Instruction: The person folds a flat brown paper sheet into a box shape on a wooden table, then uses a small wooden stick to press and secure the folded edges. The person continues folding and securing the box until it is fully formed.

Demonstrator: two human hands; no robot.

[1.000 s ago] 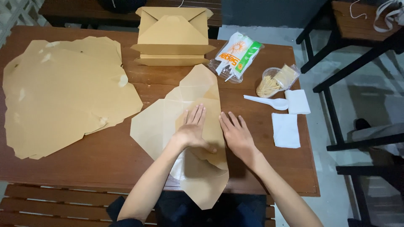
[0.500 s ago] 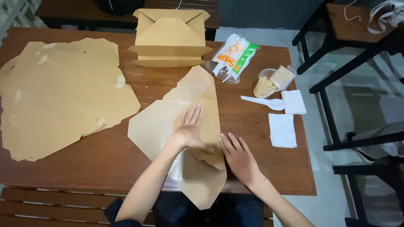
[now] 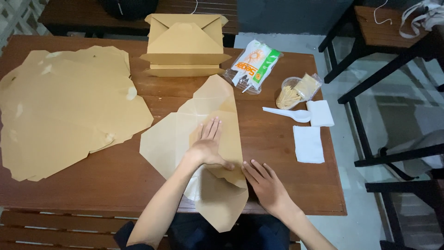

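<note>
The left hand is lying flat, fingers spread open, on a folded flap of the unfolded brown paper box blank, which is lying at the near middle of the wooden table and overhanging its near edge. The right hand is resting just beside the blank's right edge, fingers open and extended, gripping nothing. Bare wood is lying open right of it, up to the white napkin. A stack of flat blanks is filling the left side; folded boxes are standing at the far edge
</note>
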